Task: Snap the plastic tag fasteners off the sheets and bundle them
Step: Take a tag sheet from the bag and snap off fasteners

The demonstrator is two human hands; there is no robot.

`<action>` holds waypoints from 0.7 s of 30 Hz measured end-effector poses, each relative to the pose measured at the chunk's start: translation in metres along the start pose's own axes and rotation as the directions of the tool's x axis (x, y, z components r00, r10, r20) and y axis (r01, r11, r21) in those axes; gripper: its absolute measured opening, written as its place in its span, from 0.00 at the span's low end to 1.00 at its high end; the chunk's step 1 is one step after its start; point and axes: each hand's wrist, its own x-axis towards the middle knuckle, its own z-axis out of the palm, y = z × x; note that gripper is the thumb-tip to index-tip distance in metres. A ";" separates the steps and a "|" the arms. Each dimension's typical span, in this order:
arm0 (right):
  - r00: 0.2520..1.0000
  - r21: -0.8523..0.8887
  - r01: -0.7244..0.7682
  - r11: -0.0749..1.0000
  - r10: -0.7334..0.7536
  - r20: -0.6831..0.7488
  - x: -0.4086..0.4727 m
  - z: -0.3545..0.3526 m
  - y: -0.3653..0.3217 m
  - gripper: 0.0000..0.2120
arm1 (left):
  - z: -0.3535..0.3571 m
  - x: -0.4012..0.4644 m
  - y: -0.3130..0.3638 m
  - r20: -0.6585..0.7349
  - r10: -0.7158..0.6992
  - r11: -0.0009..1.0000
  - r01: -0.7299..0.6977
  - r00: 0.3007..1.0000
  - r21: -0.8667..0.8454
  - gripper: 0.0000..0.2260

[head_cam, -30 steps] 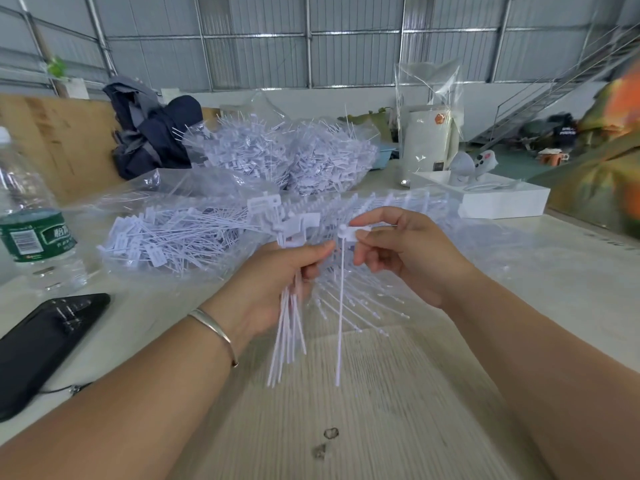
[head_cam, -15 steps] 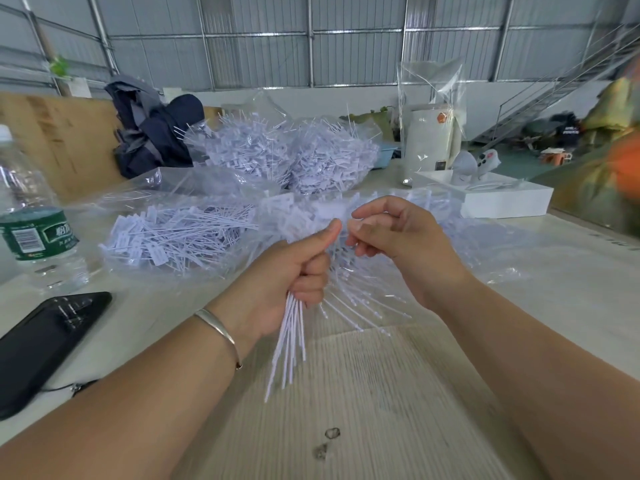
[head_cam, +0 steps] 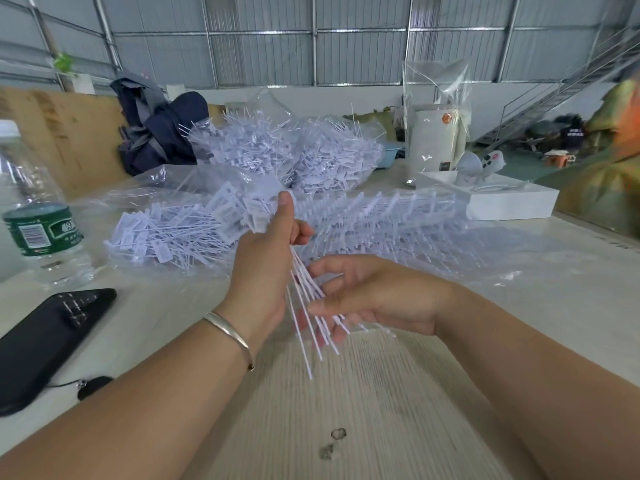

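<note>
A long pale table (head_cam: 519,306) fills the lower view, with a wood-grain board (head_cam: 363,410) lying on it in front of the person. Across its middle spread clear plastic bags: a far pile of bundled fasteners (head_cam: 287,157), a flat bag of loose fasteners (head_cam: 162,233) on the left, and sheets of uncut fasteners (head_cam: 398,220) under film on the right. A white box (head_cam: 502,202) sits at the far right, a dark jacket (head_cam: 156,133) at the far left. A water bottle (head_cam: 38,223) stands at the left edge, with a black phone (head_cam: 45,341) lying nearer the person.

The left hand (head_cam: 263,271), a silver bangle (head_cam: 230,334) on its wrist, is raised above the board and grips a bundle of fasteners (head_cam: 304,289); thumb and curled fingers clamp it just below the tag heads, which fan out above the thumb, while the thin stems hang down and to the right. The right hand (head_cam: 374,296) sits beside it, lower, fingers straight and loosely spread, brushing the hanging stems without closing round them.
</note>
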 end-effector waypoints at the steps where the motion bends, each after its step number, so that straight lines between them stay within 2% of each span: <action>1: 1.000 -0.049 0.022 0.999 -0.022 0.015 0.001 0.003 -0.001 0.17 | 0.001 -0.001 0.001 -0.012 0.002 1.000 -0.002 1.000 0.022 0.25; 5: 0.997 -0.165 0.069 0.984 -0.065 0.030 0.002 0.008 -0.004 0.07 | 0.008 -0.008 0.000 0.036 0.077 0.986 -0.081 0.996 0.146 0.20; 9: 0.996 -0.193 0.089 0.977 -0.093 -0.013 0.002 0.007 -0.004 0.05 | 0.016 -0.015 -0.006 0.142 0.052 0.980 -0.078 0.988 0.185 0.19; 14: 0.971 -0.272 0.070 0.960 -0.128 -0.200 0.004 0.008 -0.011 0.05 | 0.020 -0.005 0.008 0.177 -0.013 0.998 0.002 0.984 0.064 0.21; 16: 0.917 -0.448 0.082 0.890 -0.244 -0.315 0.006 0.011 -0.014 0.09 | 0.013 0.015 0.024 0.148 -0.075 0.996 0.081 0.986 -0.036 0.20; 18: 0.807 -0.652 0.066 0.755 -0.425 -0.410 0.009 0.012 -0.020 0.13 | -0.004 0.040 0.042 0.149 -0.149 0.987 0.156 0.978 -0.036 0.18; 21: 0.672 -0.730 0.046 0.682 -0.561 -0.483 0.023 0.007 -0.035 0.12 | -0.048 0.074 0.053 0.138 -0.242 0.943 0.200 0.960 0.264 0.13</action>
